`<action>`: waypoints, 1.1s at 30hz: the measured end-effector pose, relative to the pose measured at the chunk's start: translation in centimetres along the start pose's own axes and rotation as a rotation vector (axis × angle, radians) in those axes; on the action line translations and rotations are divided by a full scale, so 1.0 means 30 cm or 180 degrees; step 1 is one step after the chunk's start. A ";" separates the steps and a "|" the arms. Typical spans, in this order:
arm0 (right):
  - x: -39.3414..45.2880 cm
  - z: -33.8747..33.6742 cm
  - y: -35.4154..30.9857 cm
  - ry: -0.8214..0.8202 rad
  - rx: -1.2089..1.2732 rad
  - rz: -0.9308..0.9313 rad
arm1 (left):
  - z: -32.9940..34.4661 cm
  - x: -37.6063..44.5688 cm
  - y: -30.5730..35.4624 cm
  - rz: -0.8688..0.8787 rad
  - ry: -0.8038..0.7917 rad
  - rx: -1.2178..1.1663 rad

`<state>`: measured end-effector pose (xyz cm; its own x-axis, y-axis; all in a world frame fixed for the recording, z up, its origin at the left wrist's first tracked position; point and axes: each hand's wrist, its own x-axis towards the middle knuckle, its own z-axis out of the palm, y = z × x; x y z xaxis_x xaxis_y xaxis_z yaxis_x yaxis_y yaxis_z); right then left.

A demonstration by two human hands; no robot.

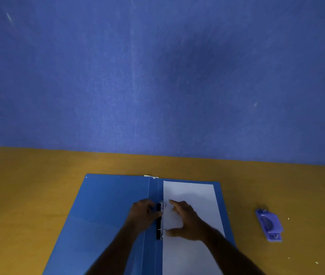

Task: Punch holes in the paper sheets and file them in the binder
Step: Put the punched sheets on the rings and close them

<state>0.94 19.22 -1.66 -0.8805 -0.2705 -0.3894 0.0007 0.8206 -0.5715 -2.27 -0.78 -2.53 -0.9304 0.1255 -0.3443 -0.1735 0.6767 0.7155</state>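
A blue binder [106, 211] lies open on the wooden table [29, 185], a white paper sheet [193, 195] on its right half beside the black ring clip [159, 221]. Left hand [143, 215], fingers curled, grips the clip. Right hand [185, 223], spread wide, presses the sheet. A purple hole punch [269, 224] rests well apart, right.

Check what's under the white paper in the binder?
The white paper lies on the open blue binder's right cover; the right hand presses it. Anything beneath is hidden.
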 end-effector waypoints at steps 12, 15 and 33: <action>-0.007 0.007 0.002 0.0000 0.0263 0.0182 | 0.050 0.006 0.038 -0.0653 0.0003 0.0424; -0.007 0.007 0.004 0.0009 0.0288 0.0185 | 0.045 -0.003 0.054 -0.0765 0.0025 0.0356; -0.003 -0.001 0.008 -0.0001 0.0333 0.0135 | 0.071 -0.048 0.088 -0.0291 0.0482 -0.0200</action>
<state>1.01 19.46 -1.73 -0.8785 -0.2369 -0.4150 0.0873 0.7743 -0.6267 -0.70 2.36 -1.42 -0.9470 -0.0484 -0.3175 -0.2749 0.6331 0.7236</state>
